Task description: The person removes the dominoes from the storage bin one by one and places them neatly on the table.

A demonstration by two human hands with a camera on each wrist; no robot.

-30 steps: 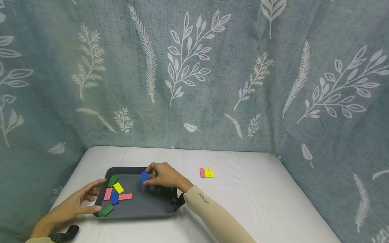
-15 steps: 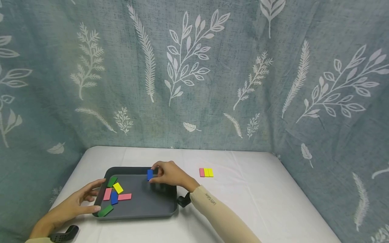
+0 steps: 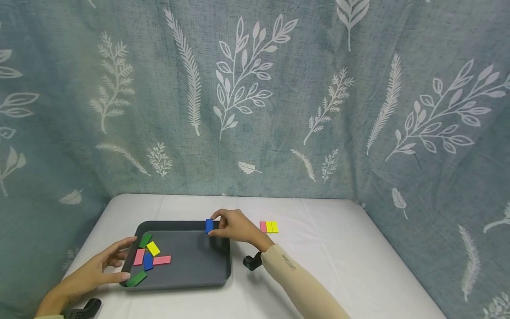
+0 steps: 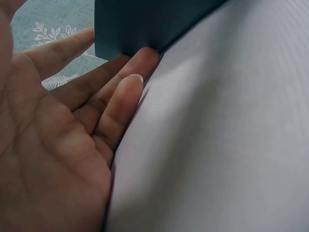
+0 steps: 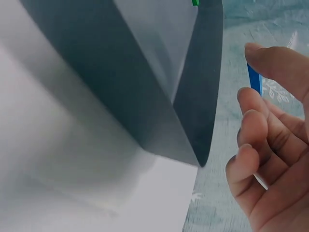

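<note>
Between thumb and fingertips, my right hand [image 3: 236,227] pinches a blue rectangular block [image 3: 209,226] upright over the far right corner of the dark grey tray [image 3: 195,266]. The right wrist view shows the same blue block [image 5: 254,82] edge-on, raised above the tray rim [image 5: 198,96]. My left hand [image 3: 97,268] rests at the tray's left side, thumb and fingers spread along the rim; in the left wrist view its fingers [image 4: 120,106] lie loosely against the outer wall. Inside the tray's left part lie a yellow block [image 3: 153,248], a blue one [image 3: 148,261], two pink and two green.
On the white tablecloth [image 3: 311,266], right of the tray, one pink block [image 3: 263,227] and two yellow blocks [image 3: 272,227] lie side by side in a row. A patterned teal curtain [image 3: 279,110] hangs behind and along the sides of the table.
My right hand has carried the blue block rightward and slightly away, from over the tray's back middle to its far right corner. The left hand stays at the rim.
</note>
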